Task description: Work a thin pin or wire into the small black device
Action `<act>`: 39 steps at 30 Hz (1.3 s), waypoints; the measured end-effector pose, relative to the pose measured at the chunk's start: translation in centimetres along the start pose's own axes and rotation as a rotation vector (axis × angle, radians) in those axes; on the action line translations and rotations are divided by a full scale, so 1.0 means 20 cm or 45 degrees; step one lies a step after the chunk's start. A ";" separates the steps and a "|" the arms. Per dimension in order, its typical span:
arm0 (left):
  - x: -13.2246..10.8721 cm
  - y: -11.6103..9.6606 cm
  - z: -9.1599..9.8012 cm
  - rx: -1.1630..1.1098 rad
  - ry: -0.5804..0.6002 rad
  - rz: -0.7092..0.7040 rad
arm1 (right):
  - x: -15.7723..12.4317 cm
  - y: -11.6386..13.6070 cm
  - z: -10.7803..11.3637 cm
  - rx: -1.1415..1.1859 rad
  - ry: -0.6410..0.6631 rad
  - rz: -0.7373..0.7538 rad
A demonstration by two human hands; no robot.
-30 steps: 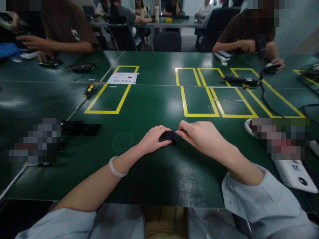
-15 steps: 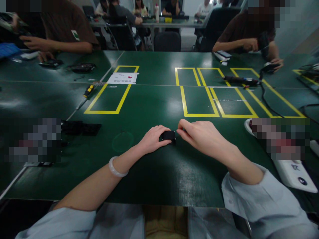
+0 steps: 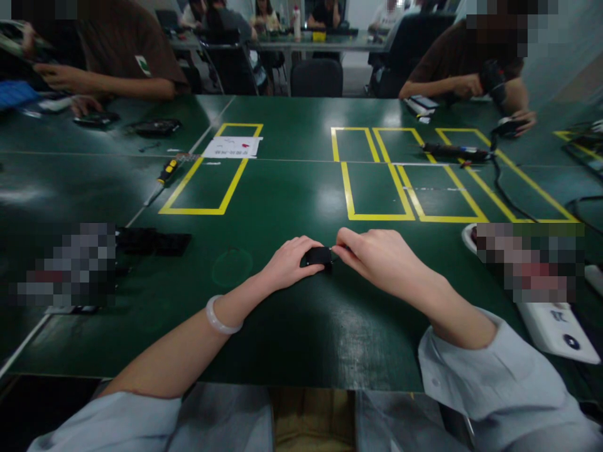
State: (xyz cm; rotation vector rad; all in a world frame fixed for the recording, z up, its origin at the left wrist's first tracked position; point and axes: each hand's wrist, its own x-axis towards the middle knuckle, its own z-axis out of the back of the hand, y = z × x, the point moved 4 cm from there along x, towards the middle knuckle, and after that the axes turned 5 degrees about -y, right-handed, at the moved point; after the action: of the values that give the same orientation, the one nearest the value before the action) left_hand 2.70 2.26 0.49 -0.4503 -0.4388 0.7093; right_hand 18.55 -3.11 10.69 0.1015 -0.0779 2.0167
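A small black block-shaped part rests on the green table in front of me. My left hand, with a pale bangle on the wrist, is curled round the part's left side and holds it down. My right hand is closed in a pinch at the part's right end, on a thin pale piece too small to name. Both forearms lie on the table.
Yellow tape rectangles mark the table beyond my hands. A black tray lies left, a white device right, a cabled tool and a paper sheet farther off. Other people sit at the far left and far right.
My hands and the black part have barely shifted. The person at the far right has moved a dark tool in their hand.
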 end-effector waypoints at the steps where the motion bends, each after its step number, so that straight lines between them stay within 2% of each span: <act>1: 0.00 0.00 0.00 -0.002 0.001 0.000 | 0.00 0.00 0.00 0.002 -0.004 0.006; 10: 0.00 -0.01 0.01 -0.001 0.015 0.001 | -0.01 0.00 0.01 0.157 -0.043 0.044; 24: 0.00 0.00 0.00 -0.025 0.003 0.005 | 0.03 -0.02 -0.02 0.103 -0.045 -0.056; 32: 0.00 0.01 0.00 -0.041 0.011 0.016 | 0.07 -0.02 -0.03 0.223 -0.092 0.036; 39: 0.00 0.01 0.00 -0.057 0.010 0.034 | 0.06 -0.03 -0.04 0.166 -0.198 0.149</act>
State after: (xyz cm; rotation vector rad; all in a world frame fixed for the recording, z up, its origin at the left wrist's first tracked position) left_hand 2.60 2.49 0.47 -0.5018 -0.4422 0.7245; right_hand 18.48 -1.72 9.93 0.3432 -0.0518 2.1272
